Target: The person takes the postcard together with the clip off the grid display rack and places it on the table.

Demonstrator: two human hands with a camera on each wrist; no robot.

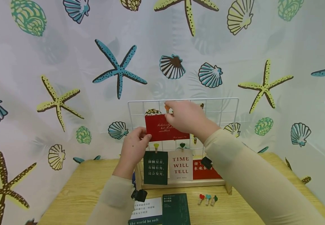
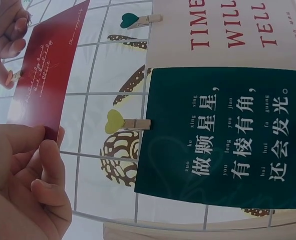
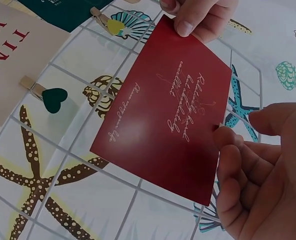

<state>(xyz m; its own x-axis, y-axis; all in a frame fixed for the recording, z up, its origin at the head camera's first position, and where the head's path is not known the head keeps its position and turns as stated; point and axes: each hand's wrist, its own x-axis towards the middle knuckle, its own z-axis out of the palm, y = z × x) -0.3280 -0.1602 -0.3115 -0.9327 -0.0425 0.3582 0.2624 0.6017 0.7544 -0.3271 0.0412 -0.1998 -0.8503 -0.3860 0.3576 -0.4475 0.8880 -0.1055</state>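
A red card [image 1: 162, 127] with white script lies against the upper part of a white wire grid [image 1: 221, 120]. My left hand [image 1: 132, 147] pinches its lower left corner between thumb and fingers, as the left wrist view also shows. At the card's top edge my right hand [image 1: 189, 115] holds a small clothespin with an orange heart [image 1: 166, 107] at its fingertips. The right wrist view shows the red card [image 3: 163, 110] slanting out from the grid, with that clothespin hidden behind the fingers.
Below hang a dark green card [image 1: 155, 168] under a yellow-heart clip [image 1: 156, 146], a cream card [image 1: 180, 165] under a green-heart clip [image 1: 182, 145], and another red card [image 1: 207, 175]. Several cards, including a green one [image 1: 175, 209], and loose heart clips [image 1: 208, 199] lie on the wooden table [image 1: 75, 187].
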